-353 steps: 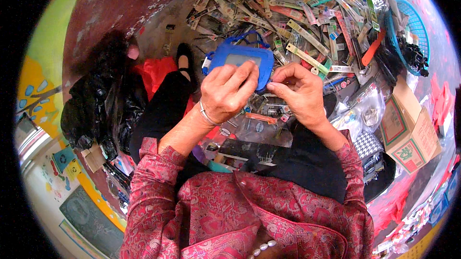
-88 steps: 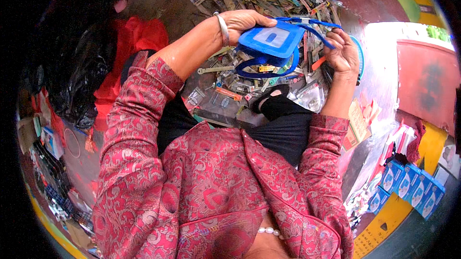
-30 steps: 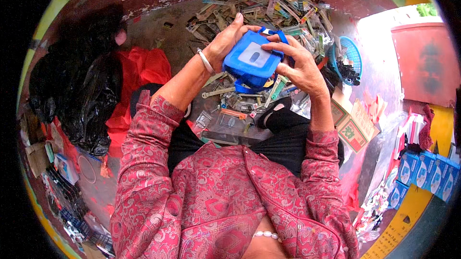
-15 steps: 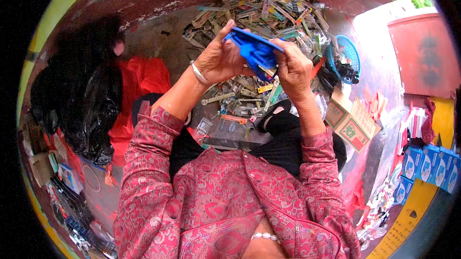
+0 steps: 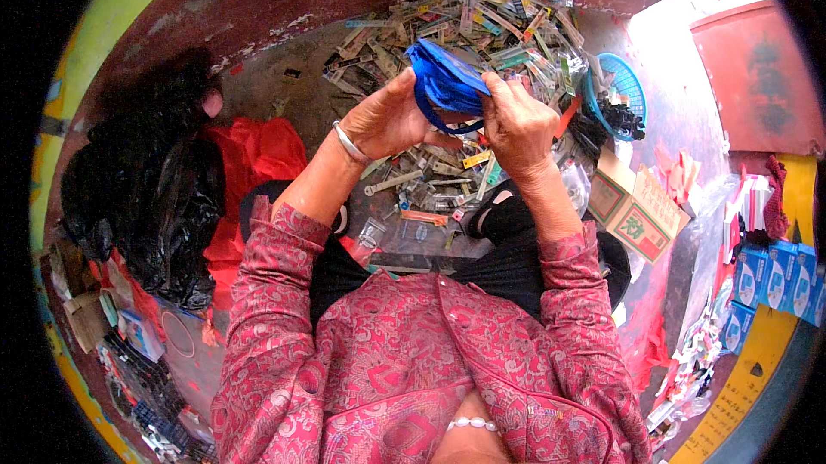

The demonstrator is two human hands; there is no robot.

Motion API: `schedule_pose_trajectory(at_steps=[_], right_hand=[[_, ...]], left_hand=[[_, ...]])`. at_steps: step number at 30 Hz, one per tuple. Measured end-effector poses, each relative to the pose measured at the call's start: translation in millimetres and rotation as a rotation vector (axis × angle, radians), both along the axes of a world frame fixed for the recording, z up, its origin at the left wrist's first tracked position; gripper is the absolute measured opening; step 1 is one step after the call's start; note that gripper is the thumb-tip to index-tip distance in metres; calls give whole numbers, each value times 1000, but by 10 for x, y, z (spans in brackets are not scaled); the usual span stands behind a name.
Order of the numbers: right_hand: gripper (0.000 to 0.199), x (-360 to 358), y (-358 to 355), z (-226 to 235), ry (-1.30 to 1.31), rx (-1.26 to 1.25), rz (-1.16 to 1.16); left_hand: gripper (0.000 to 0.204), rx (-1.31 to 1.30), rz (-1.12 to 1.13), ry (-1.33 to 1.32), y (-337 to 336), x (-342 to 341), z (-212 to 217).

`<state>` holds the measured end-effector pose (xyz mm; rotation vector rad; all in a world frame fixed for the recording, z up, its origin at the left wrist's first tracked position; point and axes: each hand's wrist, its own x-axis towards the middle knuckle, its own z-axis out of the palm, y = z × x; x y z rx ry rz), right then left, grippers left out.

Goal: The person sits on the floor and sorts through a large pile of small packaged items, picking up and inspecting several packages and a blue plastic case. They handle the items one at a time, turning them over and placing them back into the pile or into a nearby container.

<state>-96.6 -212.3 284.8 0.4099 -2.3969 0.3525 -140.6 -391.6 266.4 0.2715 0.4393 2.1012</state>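
A blue cloth piece (image 5: 449, 81), folded or pouch-like with a dark blue loop at its underside, is held up in front of me; its exact kind I cannot tell. My left hand (image 5: 387, 115), wearing a bracelet, grips its left side, with the thumb along the edge and the other fingers partly hidden beneath. On the right, my right hand (image 5: 520, 124) pinches the cloth's right edge between thumb and curled fingers. Below and beyond both hands spreads a large heap of flat plastic packets and strips (image 5: 490, 29) on the floor.
A blue basket (image 5: 626, 85) with black items stands at the heap's right. Nearer lies an opened cardboard box (image 5: 641, 219). Black plastic bags (image 5: 172, 206) and red sheeting (image 5: 258, 150) fill the left. Blue boxes (image 5: 779, 279) sit at the far right.
The blue cloth has turned and bunched, showing more of its outer face and its loop below. Both hands have shifted slightly, and my right hand's grip has come nearer the left.
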Motion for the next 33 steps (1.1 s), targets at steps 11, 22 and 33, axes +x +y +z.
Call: schedule_pose_trajectory(at_steps=[11,22,33], right_hand=[[12,-50,1,-22,-166,-215,-147],[18,-48,-8,30,-328,-305,137],[15,-195,537,86,-634,-1625,285]], left_hand=[[53,-238,110,24,59,-43,-125],[44,-353,173,21,27,-79,-231],[30,-208,287,-73,-90,-208,-122]])
